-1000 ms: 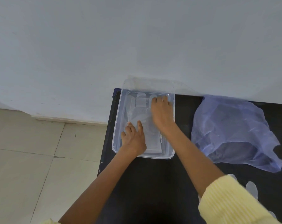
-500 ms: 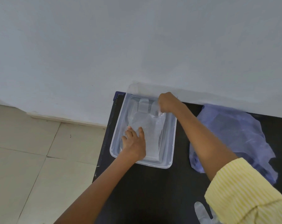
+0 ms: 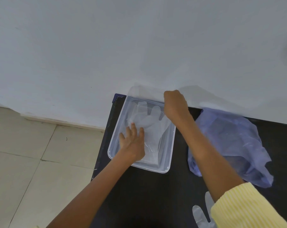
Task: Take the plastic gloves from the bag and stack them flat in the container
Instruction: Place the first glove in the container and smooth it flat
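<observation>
Head view: you are smoothing a translucent plastic glove (image 3: 149, 120) flat inside the clear rectangular plastic container (image 3: 172, 153).
Your left hand (image 3: 133, 145) presses the glove down with fingers straight and spread. Your right hand (image 3: 175, 104) has its fingers curled at the far right corner, seemingly pinching the glove's edge taut. Next, I judge, you let go and reach for the crumpled blue plastic bag (image 3: 230, 142) lying to the right on the black surface (image 3: 147, 195), or for the loose clear glove (image 3: 199, 216) beside your yellow ribbed sleeve (image 3: 246, 208).

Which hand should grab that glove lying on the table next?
Probably the right hand: the loose glove lies beside its sleeve, while the left hand presses flat on the stack in the container.
</observation>
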